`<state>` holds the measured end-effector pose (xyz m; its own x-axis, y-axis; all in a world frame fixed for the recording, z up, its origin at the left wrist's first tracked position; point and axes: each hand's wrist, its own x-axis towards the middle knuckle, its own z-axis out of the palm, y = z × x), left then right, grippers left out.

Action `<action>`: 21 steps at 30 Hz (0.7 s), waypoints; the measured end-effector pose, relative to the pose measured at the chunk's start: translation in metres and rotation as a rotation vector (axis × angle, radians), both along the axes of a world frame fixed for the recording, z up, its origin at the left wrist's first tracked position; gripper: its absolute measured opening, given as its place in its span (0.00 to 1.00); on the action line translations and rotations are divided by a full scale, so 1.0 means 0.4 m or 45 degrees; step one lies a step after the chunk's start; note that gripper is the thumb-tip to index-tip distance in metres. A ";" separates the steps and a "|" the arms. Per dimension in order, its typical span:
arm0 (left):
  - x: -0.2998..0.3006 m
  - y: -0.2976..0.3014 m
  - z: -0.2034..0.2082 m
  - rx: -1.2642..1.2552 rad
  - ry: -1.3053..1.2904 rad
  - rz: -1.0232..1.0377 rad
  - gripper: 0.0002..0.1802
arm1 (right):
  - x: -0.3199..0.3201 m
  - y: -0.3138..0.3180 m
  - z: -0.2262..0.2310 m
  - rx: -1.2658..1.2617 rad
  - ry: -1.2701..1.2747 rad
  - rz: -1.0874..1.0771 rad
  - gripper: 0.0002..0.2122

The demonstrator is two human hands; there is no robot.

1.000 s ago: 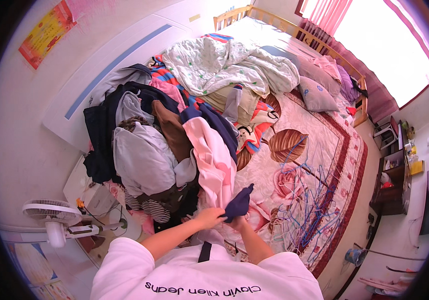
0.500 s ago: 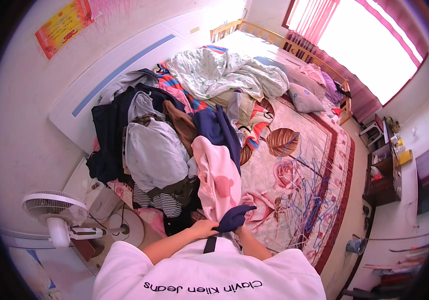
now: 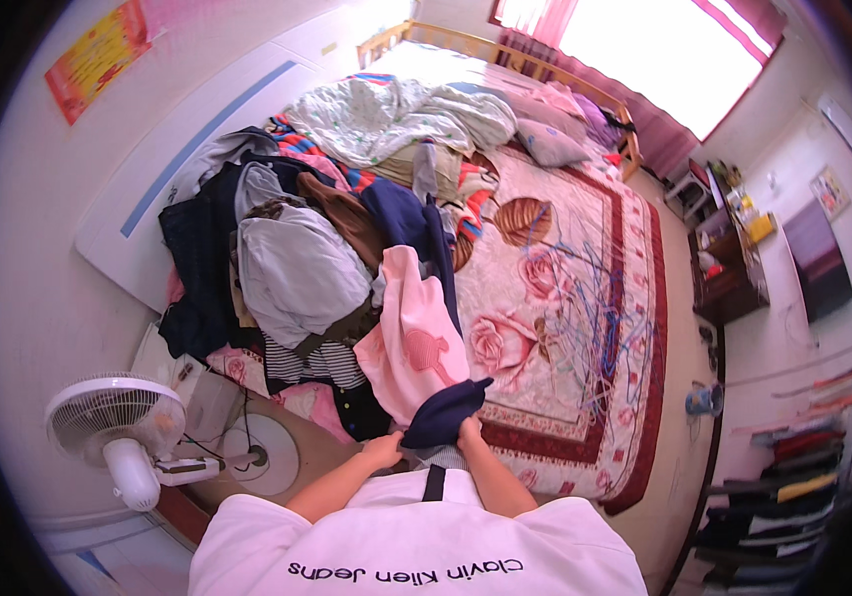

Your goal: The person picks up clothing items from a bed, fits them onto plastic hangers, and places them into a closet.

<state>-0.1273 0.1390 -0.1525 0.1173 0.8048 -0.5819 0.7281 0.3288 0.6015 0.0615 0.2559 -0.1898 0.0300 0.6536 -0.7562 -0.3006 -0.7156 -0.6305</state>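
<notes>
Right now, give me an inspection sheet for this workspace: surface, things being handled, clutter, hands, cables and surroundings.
Surface: flower-patterned bedspread with a dark red border.
Things in work: navy cloth held in front of the body; pink garment lying just beyond it.
Clutter: big mixed clothes pile on the left; tangled hangers on the right; rumpled white quilt toward the far end.
Hands: left hand and right hand grip opposite sides of the navy cloth.
Cables: dark cord near the fan's base; its ends are unclear.
Surroundings: white fan at left, bright window at far right.
</notes>
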 end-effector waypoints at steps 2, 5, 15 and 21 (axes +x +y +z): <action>0.002 -0.037 -0.002 -0.107 -0.005 -0.056 0.31 | 0.029 -0.041 -0.014 0.114 -0.214 0.061 0.18; 0.004 -0.076 -0.023 -0.125 -0.066 -0.078 0.31 | 0.067 -0.090 -0.042 0.202 -0.270 0.025 0.16; -0.013 -0.178 -0.255 -0.361 -0.150 -0.115 0.13 | 0.228 -0.289 -0.033 0.109 -0.670 -0.316 0.20; -0.114 -0.167 -0.333 -0.305 0.004 -0.008 0.10 | 0.259 -0.450 -0.051 0.195 -1.012 -0.197 0.19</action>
<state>-0.1727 0.0722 -0.2857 0.1196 0.6428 -0.7566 0.7325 0.4573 0.5043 0.1652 0.0760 -0.2101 0.6169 0.6925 -0.3740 0.1886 -0.5914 -0.7840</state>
